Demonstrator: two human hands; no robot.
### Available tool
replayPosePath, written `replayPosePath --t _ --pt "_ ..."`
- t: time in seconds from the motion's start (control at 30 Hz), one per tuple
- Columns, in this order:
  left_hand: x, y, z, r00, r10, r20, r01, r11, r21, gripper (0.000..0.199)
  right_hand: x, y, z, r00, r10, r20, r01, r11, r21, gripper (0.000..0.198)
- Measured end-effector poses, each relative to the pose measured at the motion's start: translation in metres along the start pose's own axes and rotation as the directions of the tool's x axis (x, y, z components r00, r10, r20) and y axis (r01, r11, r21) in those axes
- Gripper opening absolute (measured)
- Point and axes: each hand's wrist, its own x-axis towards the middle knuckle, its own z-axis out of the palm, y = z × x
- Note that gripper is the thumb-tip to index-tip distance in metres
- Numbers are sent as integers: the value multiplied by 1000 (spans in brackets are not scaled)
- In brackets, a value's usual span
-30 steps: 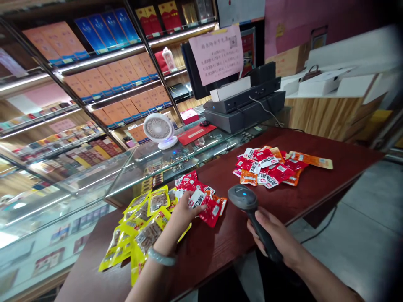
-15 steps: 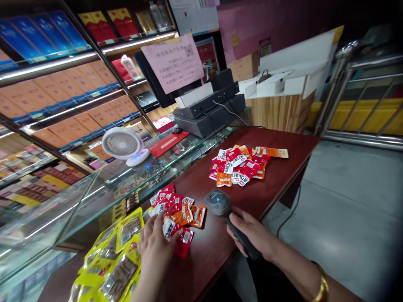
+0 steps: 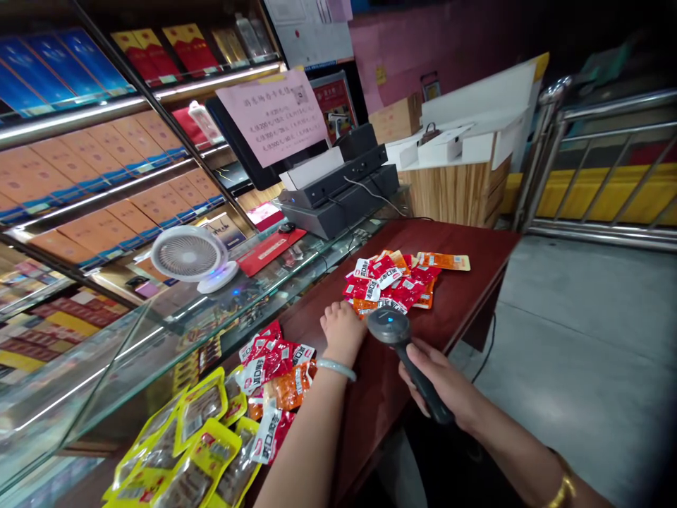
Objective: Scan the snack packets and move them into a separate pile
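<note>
My right hand (image 3: pixel 436 374) is wrapped around the handle of a grey and black barcode scanner (image 3: pixel 390 324), its head tilted over the wooden counter. My left hand (image 3: pixel 343 328), a pale bangle at its wrist, lies at the near left edge of a pile of red, white and orange snack packets (image 3: pixel 394 279). Its fingers curl downward; the tips, and anything in them, are hidden. Behind my left forearm, partly covered, lies a second heap of red and orange snack packets (image 3: pixel 278 360). Yellow clear-windowed snack pouches (image 3: pixel 204 409) overlap at the lower left.
A glass display case (image 3: pixel 174 331) runs along the left, bearing a white fan (image 3: pixel 189 254). Behind the dark red counter (image 3: pixel 465 300) stand a cash register unit (image 3: pixel 338 204) and a screen with a pink notice (image 3: pixel 272 116). Metal railings (image 3: pixel 597 155) rise at right.
My left hand has moved from the nearer packet heap forward and right to the farther pile. My right hand still holds the scanner, now slightly farther right in view. The whole view has shifted slightly.
</note>
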Motion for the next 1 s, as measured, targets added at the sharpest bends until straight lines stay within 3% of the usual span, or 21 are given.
replayPosePath --t 0.17,0.37,0.57,0.73,1.0 --pt "8 -2 5 995 -51 88 51 999 1 56 1 -2 -8 1000 -6 -9 6 1000 18 40" --pt "-2 -32 -15 963 -105 250 131 987 -89 56 2 -2 -6 1000 17 -10 -17 999 30 39" --pt "-35 -63 -30 968 -125 216 164 972 -171 49 1 -2 3 999 48 18 -48 998 34 41" --pt "-67 -84 -29 958 -136 251 204 940 -272 44 -1 1 15 985 80 151 -87 995 40 44" --pt "-103 -95 -37 965 -112 238 195 911 -363 46 -2 9 40 954 139 267 -147 989 9 45"
